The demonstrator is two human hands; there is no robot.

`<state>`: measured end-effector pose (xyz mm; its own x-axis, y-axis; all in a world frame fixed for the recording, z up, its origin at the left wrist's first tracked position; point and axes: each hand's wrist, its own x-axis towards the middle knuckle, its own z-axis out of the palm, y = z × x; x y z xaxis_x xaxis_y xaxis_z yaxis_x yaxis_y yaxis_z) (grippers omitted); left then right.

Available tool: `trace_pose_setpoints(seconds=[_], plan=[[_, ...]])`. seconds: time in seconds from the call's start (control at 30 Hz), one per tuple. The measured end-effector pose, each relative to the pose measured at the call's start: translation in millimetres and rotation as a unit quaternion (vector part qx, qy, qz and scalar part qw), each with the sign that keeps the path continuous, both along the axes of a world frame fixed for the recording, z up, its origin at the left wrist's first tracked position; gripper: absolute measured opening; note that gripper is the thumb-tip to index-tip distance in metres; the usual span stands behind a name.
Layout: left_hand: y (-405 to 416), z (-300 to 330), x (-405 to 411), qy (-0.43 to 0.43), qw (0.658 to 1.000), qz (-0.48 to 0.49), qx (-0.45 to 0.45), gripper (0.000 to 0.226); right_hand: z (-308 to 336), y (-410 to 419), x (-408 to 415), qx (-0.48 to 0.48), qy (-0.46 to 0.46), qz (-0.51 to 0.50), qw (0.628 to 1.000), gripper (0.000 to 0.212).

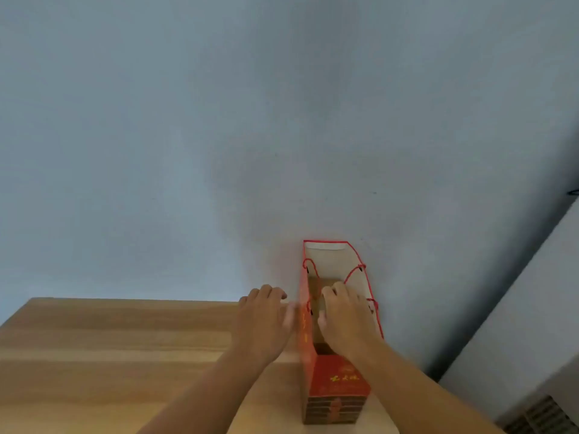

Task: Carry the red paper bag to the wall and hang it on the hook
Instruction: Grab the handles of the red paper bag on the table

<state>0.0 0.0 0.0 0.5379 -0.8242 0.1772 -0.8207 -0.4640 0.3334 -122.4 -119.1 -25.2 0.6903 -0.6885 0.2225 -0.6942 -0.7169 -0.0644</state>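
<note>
The red paper bag (pixel 336 383) stands upright on the wooden table (pixel 109 346), close to its right edge, with its mouth open and red cord handles hanging at the rim. My right hand (pixel 347 317) reaches down into the bag's mouth, fingers bent; what it touches inside is hidden. My left hand (pixel 264 321) hovers just left of the bag, fingers spread, beside its left wall. The pale wall (pixel 282 120) fills the view behind the table. I see no hook on it.
A white unit with a vent grille (pixel 539 415) stands at the lower right, next to the table. A small dark object (pixel 573 192) sticks out at the right edge of the view.
</note>
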Motion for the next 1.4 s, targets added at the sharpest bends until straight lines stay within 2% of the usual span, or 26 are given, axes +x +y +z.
trace_pose_setpoints(seconds=[0.2,0.43,0.67,0.8,0.97,1.07,1.13,1.2,1.27,1.33,1.4], plan=[[-29.3,-27.9,31.3,0.040,0.999,-0.012,0.000,0.039,-23.4,-44.6,34.3,0.069,0.102,-0.011,0.992,0.050],[-33.0,-42.8,42.4,0.061,0.998,0.023,0.012,0.039,-46.4,-57.9,47.6,0.128,0.160,0.002,0.979,0.070],[-33.3,-43.5,45.1,0.053,0.998,0.024,0.025,0.039,-47.7,-62.2,50.2,0.148,0.152,0.018,0.977,0.046],[-43.9,-36.5,37.6,0.025,0.999,0.008,0.032,0.038,1.7,-70.8,50.9,0.143,0.142,-0.008,0.979,0.020],[-73.4,-6.5,11.0,0.039,0.999,-0.025,-0.007,0.055,100.3,-78.4,61.3,0.082,0.089,0.005,0.993,0.025],[-89.1,16.3,-10.1,0.052,0.998,-0.031,-0.033,0.076,128.0,-69.8,66.1,0.074,0.067,0.008,0.995,0.024],[-96.6,28.0,-22.6,0.096,0.994,-0.017,-0.045,0.079,135.0,-64.1,66.7,0.093,0.049,0.007,0.994,0.020],[-101.6,35.2,-32.8,0.155,0.985,0.010,-0.069,0.071,141.6,-61.8,67.4,0.109,0.039,0.008,0.993,0.015],[-104.2,40.5,-39.2,0.187,0.976,0.040,-0.101,0.050,148.4,-64.4,68.1,0.129,0.022,0.005,0.991,0.021],[-104.1,46.2,-40.2,0.171,0.974,0.067,-0.135,0.021,153.9,-69.6,68.3,0.155,0.003,0.005,0.988,0.033],[-102.4,50.3,-36.1,0.134,0.976,0.080,-0.154,0.021,158.9,-75.1,65.8,0.189,0.005,0.009,0.982,0.029]])
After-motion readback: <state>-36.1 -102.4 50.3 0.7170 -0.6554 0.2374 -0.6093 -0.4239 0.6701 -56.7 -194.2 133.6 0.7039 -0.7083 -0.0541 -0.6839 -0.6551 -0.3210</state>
